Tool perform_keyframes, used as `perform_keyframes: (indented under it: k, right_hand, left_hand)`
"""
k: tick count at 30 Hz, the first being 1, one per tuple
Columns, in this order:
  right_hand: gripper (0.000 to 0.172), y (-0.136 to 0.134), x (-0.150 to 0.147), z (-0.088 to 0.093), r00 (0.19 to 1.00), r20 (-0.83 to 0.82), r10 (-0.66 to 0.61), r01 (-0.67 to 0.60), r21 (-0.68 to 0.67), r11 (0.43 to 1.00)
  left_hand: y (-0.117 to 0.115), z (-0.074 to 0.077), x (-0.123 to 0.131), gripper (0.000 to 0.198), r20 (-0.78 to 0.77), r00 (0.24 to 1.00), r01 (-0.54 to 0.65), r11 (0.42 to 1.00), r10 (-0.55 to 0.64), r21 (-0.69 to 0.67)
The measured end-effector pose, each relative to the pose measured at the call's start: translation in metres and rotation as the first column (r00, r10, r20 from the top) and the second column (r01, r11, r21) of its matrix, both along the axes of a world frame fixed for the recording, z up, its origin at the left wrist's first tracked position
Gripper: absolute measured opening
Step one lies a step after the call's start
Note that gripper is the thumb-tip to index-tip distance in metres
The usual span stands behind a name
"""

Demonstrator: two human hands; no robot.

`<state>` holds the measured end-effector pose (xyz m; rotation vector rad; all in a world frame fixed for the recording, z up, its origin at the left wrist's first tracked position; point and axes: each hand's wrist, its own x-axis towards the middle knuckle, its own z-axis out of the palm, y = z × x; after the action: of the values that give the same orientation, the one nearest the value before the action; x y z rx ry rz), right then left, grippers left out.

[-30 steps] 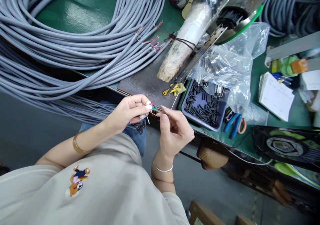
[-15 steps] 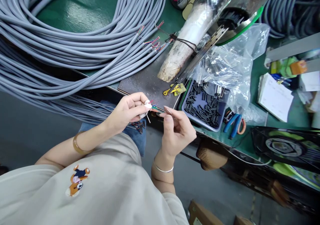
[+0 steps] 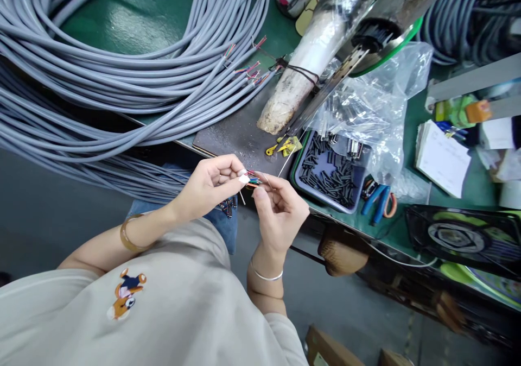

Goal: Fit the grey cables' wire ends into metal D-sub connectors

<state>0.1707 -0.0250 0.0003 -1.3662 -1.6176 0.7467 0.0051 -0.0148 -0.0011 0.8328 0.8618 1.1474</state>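
Observation:
My left hand (image 3: 214,184) is closed, thumb and forefinger pinching a cable end with thin coloured wires (image 3: 253,180) fanning out in red, blue, green and orange. The pinched part of the cable is mostly hidden by the fingers. A short pale strand (image 3: 242,196) hangs below them. From the other side my right hand (image 3: 281,208) meets the wires, its thumb and forefinger closed at their tips. Both hands are above the bench's front edge, in front of a dark board (image 3: 232,132). Several small black connectors on wires (image 3: 229,206) lie on my lap.
Grey cable bundles (image 3: 134,56) cover the bench's left. A wrapped tube (image 3: 293,83) slants over the board beside a yellow cutter (image 3: 280,147). On the right are a tray (image 3: 296,178) of black sleeve pieces, blue-handled pliers (image 3: 380,204), a paper pad (image 3: 443,157) and a fan (image 3: 458,237).
My right hand has moved left, and its fingertips are now closer to my left hand at the wire tips. The left hand keeps its pinch and has shifted only slightly.

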Motion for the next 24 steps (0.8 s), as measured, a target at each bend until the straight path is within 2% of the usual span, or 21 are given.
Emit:
perform_keyframes:
  k: [3, 6, 11, 15, 19, 22, 24]
  right_hand:
    - [0.017, 0.001, -0.002, -0.002, 0.998, -0.062, 0.003, -0.007, -0.057, 0.998]
    - [0.015, 0.002, -0.003, -0.001, 0.997, -0.081, -0.02, 0.012, -0.103, 0.995]
    - [0.011, 0.002, -0.002, 0.002, 0.995, -0.098, -0.008, -0.004, -0.126, 0.992]
    - [0.015, 0.0, 0.0, 0.002, 0.997, -0.074, 0.01, -0.019, -0.125, 0.992]
    - [0.02, 0.002, 0.0, 0.002, 0.995, -0.097, 0.007, -0.017, -0.107, 0.994]
    - [0.018, 0.002, 0.005, 0.006, 0.997, 0.016, 0.07, -0.069, -0.061, 0.996]
    - [0.024, -0.002, 0.015, 0.013, 0.991, 0.112, 0.077, -0.082, 0.046, 0.996]
  left_hand:
    - [-0.002, -0.001, 0.001, 0.014, -0.08, 0.996, -0.037, 0.995, 0.044, 0.098]
    - [-0.003, 0.0, 0.003, 0.011, -0.151, 0.986, -0.058, 0.989, 0.078, 0.133]
    - [-0.004, 0.001, 0.004, 0.012, -0.167, 0.983, -0.062, 0.99, 0.083, 0.127]
    - [-0.004, 0.002, 0.003, 0.014, -0.13, 0.989, -0.055, 0.995, 0.067, 0.089]
    - [-0.003, 0.002, 0.002, 0.013, -0.156, 0.987, -0.006, 0.996, 0.021, 0.095]
    - [-0.003, 0.004, -0.001, 0.012, -0.23, 0.973, 0.052, 0.993, -0.026, 0.105]
    - [-0.003, 0.011, -0.005, 0.012, -0.283, 0.958, 0.076, 0.988, -0.035, 0.136]
